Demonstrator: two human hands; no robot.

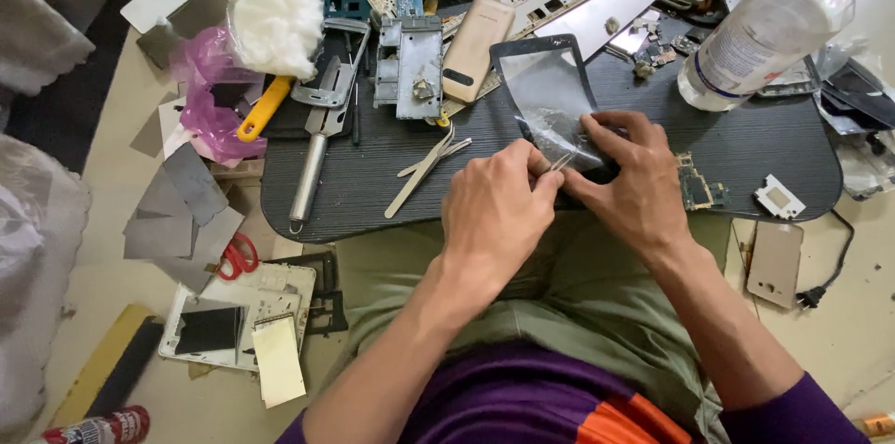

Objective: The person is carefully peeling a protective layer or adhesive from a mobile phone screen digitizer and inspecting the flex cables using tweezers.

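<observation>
Your left hand (499,206) pinches metal tweezers (562,163) shut at the near edge of the black tabletop (373,174). Your right hand (634,174) presses closed fingers on a black phone part under a clear plastic film (550,104). Bare tabletop lies left; spare tweezers (427,164) rest there. Beyond, phone frames (410,62) and a clear bottle (769,29) crowd the far edge.
</observation>
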